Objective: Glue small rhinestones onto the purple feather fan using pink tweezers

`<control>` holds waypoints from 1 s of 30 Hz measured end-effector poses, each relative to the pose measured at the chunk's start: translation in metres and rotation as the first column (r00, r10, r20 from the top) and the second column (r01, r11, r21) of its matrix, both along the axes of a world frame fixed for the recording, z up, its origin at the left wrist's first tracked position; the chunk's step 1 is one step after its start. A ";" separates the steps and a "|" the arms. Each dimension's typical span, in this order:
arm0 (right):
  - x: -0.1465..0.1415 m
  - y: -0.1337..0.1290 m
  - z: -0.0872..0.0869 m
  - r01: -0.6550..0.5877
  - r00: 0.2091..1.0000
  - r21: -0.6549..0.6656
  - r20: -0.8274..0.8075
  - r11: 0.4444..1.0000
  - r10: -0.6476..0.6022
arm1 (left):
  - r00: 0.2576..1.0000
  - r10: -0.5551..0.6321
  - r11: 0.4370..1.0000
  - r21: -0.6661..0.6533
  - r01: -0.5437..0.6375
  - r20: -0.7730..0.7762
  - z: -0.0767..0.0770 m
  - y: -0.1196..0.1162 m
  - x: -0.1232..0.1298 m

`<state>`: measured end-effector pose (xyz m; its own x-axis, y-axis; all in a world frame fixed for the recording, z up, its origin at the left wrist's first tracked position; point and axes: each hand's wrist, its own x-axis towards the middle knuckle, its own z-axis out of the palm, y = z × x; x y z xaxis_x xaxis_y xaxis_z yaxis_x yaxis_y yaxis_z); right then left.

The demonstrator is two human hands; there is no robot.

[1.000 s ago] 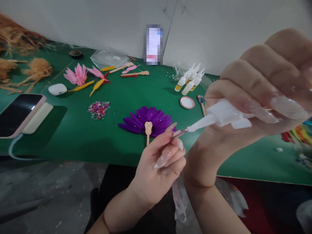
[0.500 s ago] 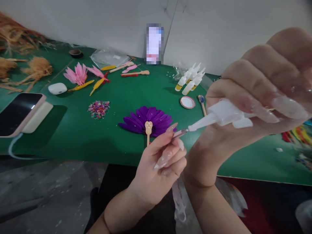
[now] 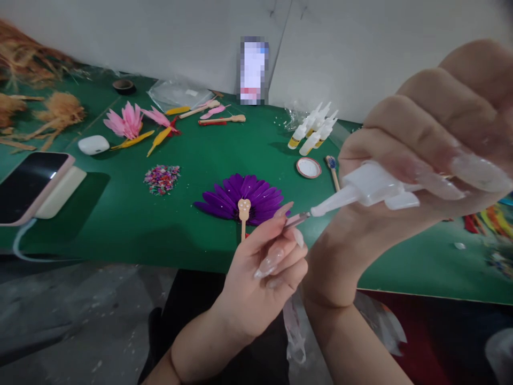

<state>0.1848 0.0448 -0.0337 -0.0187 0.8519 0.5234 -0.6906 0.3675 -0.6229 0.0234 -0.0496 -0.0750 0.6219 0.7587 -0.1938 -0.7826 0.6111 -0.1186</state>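
My left hand point(image 3: 266, 272) pinches a thin metal-tipped tool point(image 3: 296, 220) that points up to the right. At its tip is the nozzle of a white glue bottle point(image 3: 372, 184), held in the curled fingers of my right hand point(image 3: 433, 123). Whether nozzle and tool touch is too small to tell. Just beyond my left hand, a fan of purple feathers point(image 3: 256, 195) lies on the green table point(image 3: 192, 235). A small wooden piece point(image 3: 244, 209) with white beads on its rounded head rests over the fan's base.
Small glue bottles point(image 3: 310, 133) stand behind a round white dish point(image 3: 308, 168). Left of the fan are colourful bits point(image 3: 162, 179), pink feathers point(image 3: 125, 122), a white case point(image 3: 93, 145) and a phone point(image 3: 34, 182). Another phone point(image 3: 253, 69) leans on the wall.
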 end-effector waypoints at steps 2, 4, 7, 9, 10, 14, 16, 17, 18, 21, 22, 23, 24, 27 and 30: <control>-0.001 -0.002 0.000 -0.075 0.996 -0.005 -0.051 0.997 0.075 | 1.000 0.000 1.000 0.007 0.000 -0.001 0.000 0.000 0.000; -0.002 -0.004 0.002 -0.153 0.984 0.004 -0.091 0.988 0.153 | 1.000 -0.001 1.000 -0.001 0.001 -0.004 0.001 0.000 0.000; -0.003 -0.007 0.005 -0.184 0.978 -0.017 -0.106 0.983 0.181 | 1.000 -0.003 1.000 -0.008 0.003 -0.002 0.001 0.000 0.000; -0.002 -0.009 0.006 -0.157 0.985 -0.027 -0.070 0.987 0.155 | 1.000 0.005 1.000 -0.007 -0.005 0.002 0.001 0.000 0.000; -0.001 -0.010 0.006 -0.133 0.990 -0.030 -0.045 0.991 0.131 | 1.000 0.007 1.000 -0.008 -0.007 0.001 0.001 0.000 0.001; 0.003 -0.009 0.005 -0.039 0.999 -0.022 0.025 0.999 0.040 | 1.000 -0.008 1.000 -0.018 0.008 0.004 0.000 0.000 0.001; 0.004 -0.008 0.004 0.001 0.998 -0.031 0.061 1.000 0.001 | 1.000 -0.011 0.999 -0.032 0.012 0.006 -0.001 0.000 0.001; 0.004 -0.008 0.004 0.015 0.997 -0.032 0.079 0.999 -0.013 | 1.000 -0.011 0.999 -0.034 0.011 0.008 -0.001 0.000 0.001; 0.005 -0.009 0.004 0.022 0.995 -0.032 0.094 0.999 -0.019 | 1.000 -0.013 0.999 -0.033 0.013 0.008 -0.001 0.000 0.000; 0.005 -0.011 0.004 0.010 0.994 -0.025 0.112 1.000 -0.008 | 1.000 -0.010 1.000 -0.022 0.010 0.001 0.001 0.000 0.000; 0.006 -0.011 0.005 0.002 0.994 -0.032 0.113 0.999 0.001 | 1.000 -0.007 1.000 -0.019 0.007 -0.004 0.001 0.000 0.000; 0.006 -0.012 0.005 0.003 0.994 -0.044 0.107 0.999 0.001 | 1.000 -0.005 1.000 -0.020 0.004 -0.012 0.002 0.000 0.000; 0.007 -0.012 0.005 0.011 0.995 -0.062 0.097 0.998 -0.005 | 1.000 -0.005 1.000 -0.019 0.004 -0.021 0.002 0.000 0.001; 0.008 -0.013 0.005 0.080 0.995 -0.128 0.063 0.989 -0.072 | 0.999 -0.007 1.000 -0.018 0.007 -0.039 0.002 0.000 0.001; 0.006 -0.012 0.005 0.144 0.989 -0.164 0.042 0.976 -0.139 | 1.000 -0.014 1.000 -0.026 0.014 -0.015 0.002 -0.002 0.001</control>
<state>0.1904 0.0326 -0.0282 0.0945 0.9220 0.3755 -0.6193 0.3497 -0.7030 0.0239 -0.0512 -0.0731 0.6294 0.7444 -0.2231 -0.7757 0.6191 -0.1225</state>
